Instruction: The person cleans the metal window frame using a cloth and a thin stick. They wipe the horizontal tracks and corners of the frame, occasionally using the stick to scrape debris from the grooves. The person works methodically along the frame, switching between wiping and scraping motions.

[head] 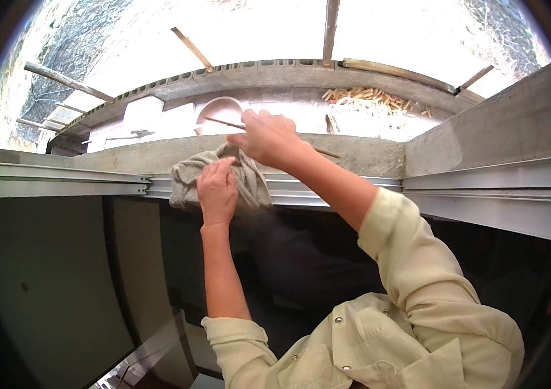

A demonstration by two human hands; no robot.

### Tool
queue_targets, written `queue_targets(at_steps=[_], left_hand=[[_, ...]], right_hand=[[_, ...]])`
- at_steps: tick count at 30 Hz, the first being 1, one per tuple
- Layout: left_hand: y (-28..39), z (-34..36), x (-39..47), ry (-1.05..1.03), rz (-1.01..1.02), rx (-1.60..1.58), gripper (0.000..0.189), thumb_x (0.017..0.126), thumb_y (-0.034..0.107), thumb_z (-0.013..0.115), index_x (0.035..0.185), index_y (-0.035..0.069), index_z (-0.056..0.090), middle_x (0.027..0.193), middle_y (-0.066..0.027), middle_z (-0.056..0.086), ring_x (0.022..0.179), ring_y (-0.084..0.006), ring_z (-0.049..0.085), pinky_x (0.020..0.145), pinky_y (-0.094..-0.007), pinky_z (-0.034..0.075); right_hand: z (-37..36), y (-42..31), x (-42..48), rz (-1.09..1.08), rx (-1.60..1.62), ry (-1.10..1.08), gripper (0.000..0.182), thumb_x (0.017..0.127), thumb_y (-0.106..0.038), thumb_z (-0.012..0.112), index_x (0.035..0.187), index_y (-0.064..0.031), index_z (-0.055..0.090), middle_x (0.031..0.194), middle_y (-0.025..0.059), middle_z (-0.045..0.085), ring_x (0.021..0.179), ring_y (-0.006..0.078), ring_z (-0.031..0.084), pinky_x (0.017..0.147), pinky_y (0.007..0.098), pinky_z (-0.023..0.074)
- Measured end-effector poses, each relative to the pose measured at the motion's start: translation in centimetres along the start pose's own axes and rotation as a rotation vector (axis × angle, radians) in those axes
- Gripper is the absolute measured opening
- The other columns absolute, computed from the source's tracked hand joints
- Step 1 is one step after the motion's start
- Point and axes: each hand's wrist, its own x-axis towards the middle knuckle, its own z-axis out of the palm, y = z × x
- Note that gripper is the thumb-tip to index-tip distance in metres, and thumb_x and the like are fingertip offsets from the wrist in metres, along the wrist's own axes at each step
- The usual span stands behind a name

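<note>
A grey-beige cloth (188, 176) lies bunched over the aluminium window track (300, 195) and the concrete sill (372, 150). My left hand (218, 190) rests on the cloth, its fingertips near the middle of the folds. Above and to the right of it, my right hand (268, 138) grips a thin brown stick (224, 122), whose tip points left over a round pinkish basin. The other end of the stick shows beyond my right wrist. The thumb of my right hand is close to the cloth's upper edge; whether it touches the cloth I cannot tell.
Outside the window, the round basin (219, 103) stands beside white containers (143, 114). A heap of corn cobs (372, 98) lies to the right, inside a hollow-block wall (275, 75) with wooden posts. A sliding window frame (61, 180) stands at left; a concrete side wall (509, 126) bounds the right.
</note>
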Motion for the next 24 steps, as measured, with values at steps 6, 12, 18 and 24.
queue_targets(at_steps=[6, 12, 18, 24], left_hand=[[-0.4, 1.9, 0.1, -0.012, 0.067, 0.198, 0.002, 0.076, 0.011, 0.063, 0.077, 0.012, 0.065, 0.085, -0.002, 0.06, 0.09, -0.0241, 0.053, 0.083, -0.0371, 0.042], [-0.2, 1.4, 0.2, -0.083, 0.27, 0.23, 0.009, 0.072, 0.007, 0.06, 0.075, 0.012, 0.068, 0.081, -0.0019, 0.057, 0.089, -0.0228, 0.053, 0.085, -0.0373, 0.04], [-0.3, 1.9, -0.5, -0.108, 0.23, 0.203, 0.014, 0.074, 0.007, 0.058, 0.08, 0.009, 0.07, 0.084, -0.0026, 0.06, 0.093, -0.0231, 0.053, 0.091, -0.0385, 0.039], [-0.7, 2.9, -1.7, -0.027, 0.178, 0.137, 0.012, 0.075, 0.006, 0.058, 0.082, 0.006, 0.067, 0.088, -0.0054, 0.062, 0.094, -0.0253, 0.054, 0.088, -0.0392, 0.041]], right_hand=[[0.2, 4.1, -6.6, -0.045, -0.254, -0.295, 0.029, 0.086, -0.024, 0.055, 0.106, -0.0028, 0.057, 0.079, 0.0125, 0.067, 0.079, 0.0309, 0.067, 0.064, 0.042, 0.0502], [2.7, 3.7, -6.8, -0.144, -0.358, -0.294, 0.019, 0.077, -0.01, 0.057, 0.092, -0.0095, 0.068, 0.082, 0.0102, 0.069, 0.081, 0.0282, 0.068, 0.066, 0.039, 0.0516], [1.3, 4.2, -5.7, -0.161, -0.536, -0.398, 0.014, 0.073, -0.01, 0.06, 0.081, -0.0123, 0.072, 0.084, 0.0091, 0.07, 0.083, 0.0269, 0.068, 0.068, 0.0358, 0.0527], [3.1, 3.8, -5.4, -0.139, -0.467, -0.35, 0.015, 0.075, -0.013, 0.06, 0.082, -0.0116, 0.073, 0.088, 0.0095, 0.07, 0.086, 0.0259, 0.068, 0.07, 0.0355, 0.053]])
